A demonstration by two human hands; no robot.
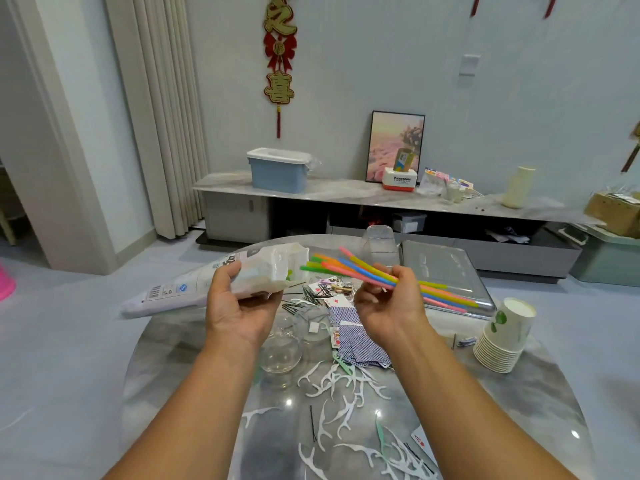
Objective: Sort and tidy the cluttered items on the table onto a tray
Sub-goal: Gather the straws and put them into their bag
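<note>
My left hand grips a long white plastic bag near its open mouth, held above the table's left side. My right hand pinches a bundle of coloured straws, pink, green, blue, orange and yellow, with their tips pointing toward the bag's mouth. A metal tray lies on the table behind my right hand. Blue-backed playing cards, black hairpins and several white floss picks lie scattered on the round marble table.
A stack of paper cups lies tilted at the table's right. Clear round lids or containers sit under my left wrist. A clear plastic box stands at the table's far edge. A low TV cabinet runs along the wall.
</note>
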